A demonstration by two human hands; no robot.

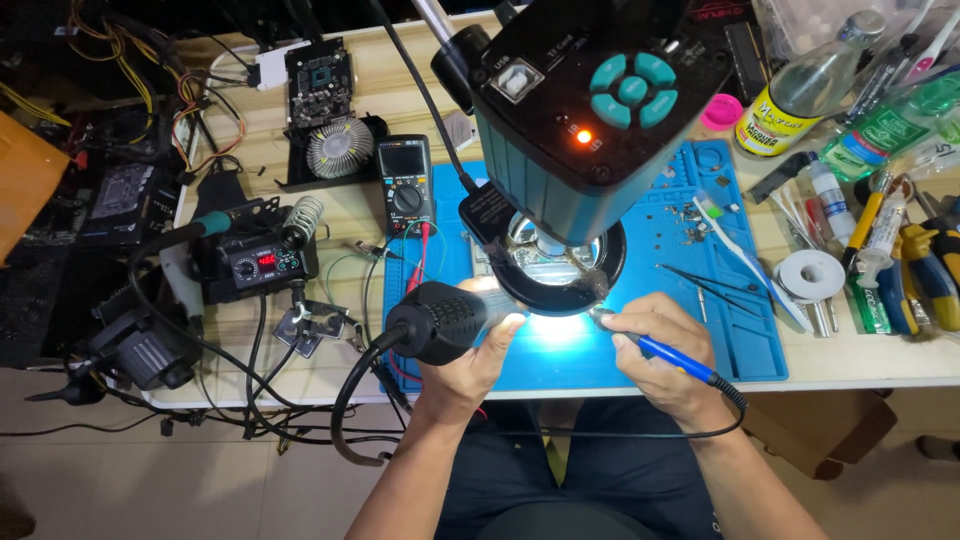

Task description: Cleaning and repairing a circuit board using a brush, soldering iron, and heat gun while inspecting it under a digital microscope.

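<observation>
Matt blue mat point(740, 330), perhaps silicone, ribbed black plastic handle point(450, 320), glossy bottle point(800, 85)

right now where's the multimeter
In the head view the multimeter lies left of centre on the table, at the blue mat's left edge, between the heatsink fan and the microscope.

A thick black ribbed hot-air wand point(447, 322) with a black hose trailing from its rear lies nearly level over the blue mat, its nozzle pointing right under the lit ring lamp. A slim blue-handled soldering iron point(672, 357) slants up-left, its metal tip reaching into the glare, its black cord running off right.
</observation>
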